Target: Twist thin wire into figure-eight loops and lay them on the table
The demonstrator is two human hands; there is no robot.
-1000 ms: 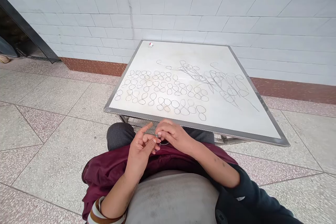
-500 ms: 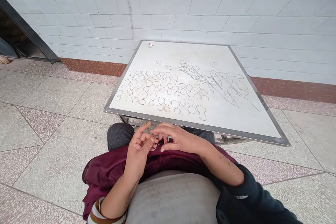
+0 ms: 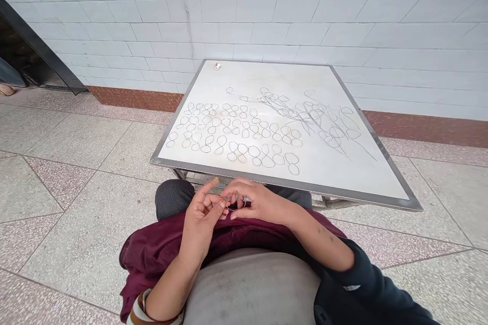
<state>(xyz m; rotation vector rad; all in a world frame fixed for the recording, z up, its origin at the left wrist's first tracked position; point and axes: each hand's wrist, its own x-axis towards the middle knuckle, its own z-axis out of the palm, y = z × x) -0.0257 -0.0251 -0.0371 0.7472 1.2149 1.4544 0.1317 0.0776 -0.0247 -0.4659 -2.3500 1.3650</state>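
My left hand (image 3: 201, 216) is over my lap, thumb and forefinger pinched on a thin wire (image 3: 233, 209); another finger sticks up with a tan wrap on its tip. Close against it, my right hand (image 3: 257, 202) has its fingers curled around the same wire, its thumb held lower and apart. The wire bends in a small curve between the two hands; its ends are hidden by the fingers. Beyond the hands, several figure-eight wire loops (image 3: 242, 155) lie in rows on the white table (image 3: 328, 183).
A tangle of long wires with looped ends (image 3: 305, 114) spreads over the table's right half. One small white-and-red item (image 3: 217, 66) sits at the far left corner. A metal edge (image 3: 282, 181) frames the tabletop, which stands against a tiled wall (image 3: 255, 33).
My right hand has shifted very slightly, its thumb edging left. The wire stays between both hands, and the pieces on the table have not moved.
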